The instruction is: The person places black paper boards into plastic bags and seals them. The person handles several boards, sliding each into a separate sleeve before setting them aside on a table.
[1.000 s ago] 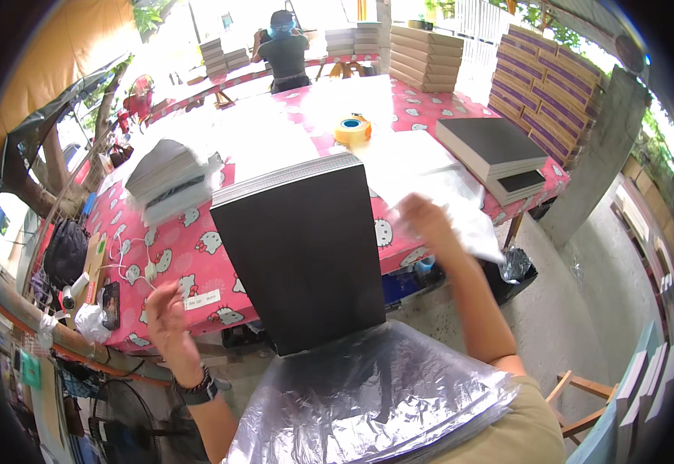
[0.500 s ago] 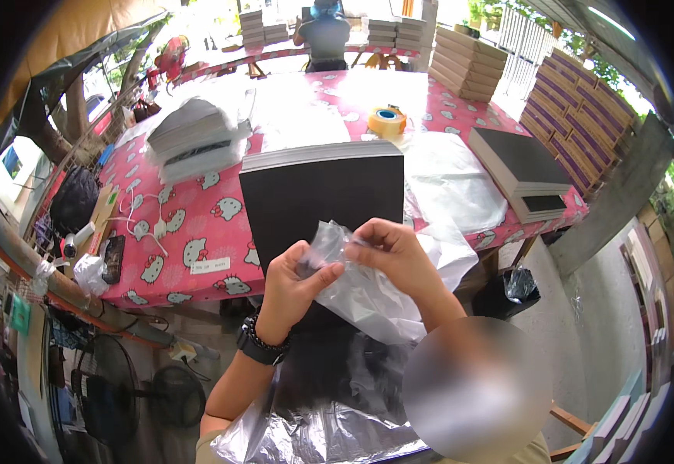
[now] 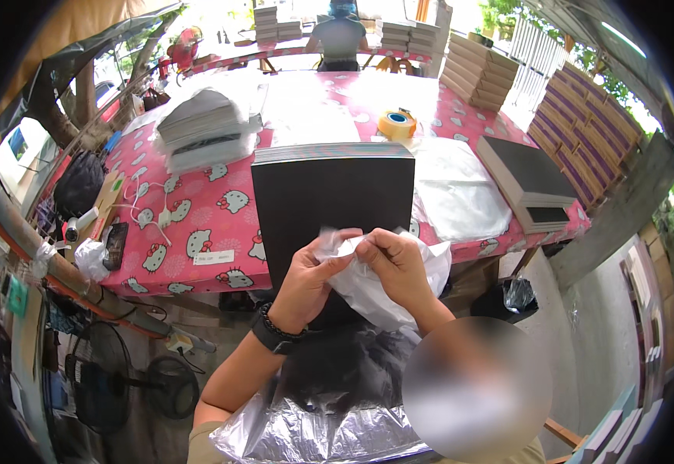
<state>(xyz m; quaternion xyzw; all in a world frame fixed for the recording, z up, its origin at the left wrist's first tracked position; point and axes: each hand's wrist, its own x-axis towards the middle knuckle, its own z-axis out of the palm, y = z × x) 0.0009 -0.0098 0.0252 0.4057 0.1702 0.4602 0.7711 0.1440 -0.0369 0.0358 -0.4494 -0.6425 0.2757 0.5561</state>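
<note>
Both hands pinch the upper edge of a thin, clear plastic bag [image 3: 383, 298], fingers close together. My left hand [image 3: 310, 280], with a dark watch and bracelet at its wrist, grips the left part of that edge. My right hand [image 3: 399, 267] holds the edge just beside it. Behind them a thick stack with a black cover [image 3: 333, 182] leans at the table edge, its pale layered edges uppermost. Over my lap lies a black item in shiny clear plastic [image 3: 329, 387]. A blurred patch hides part of my right forearm.
A pink patterned table [image 3: 190, 216] carries plastic-wrapped stacks [image 3: 205, 124], a tape roll [image 3: 396, 124], flat clear bags [image 3: 464, 189] and a black-topped stack [image 3: 526, 174]. Boxes [image 3: 584, 124] are piled at right. Below are a bin [image 3: 507, 301] and a black fan [image 3: 101, 379]. A person [image 3: 341, 39] sits beyond.
My hands have drawn closer together at the bag's edge, and the bag hangs more bunched below my right hand. The whole view has shifted slightly.
</note>
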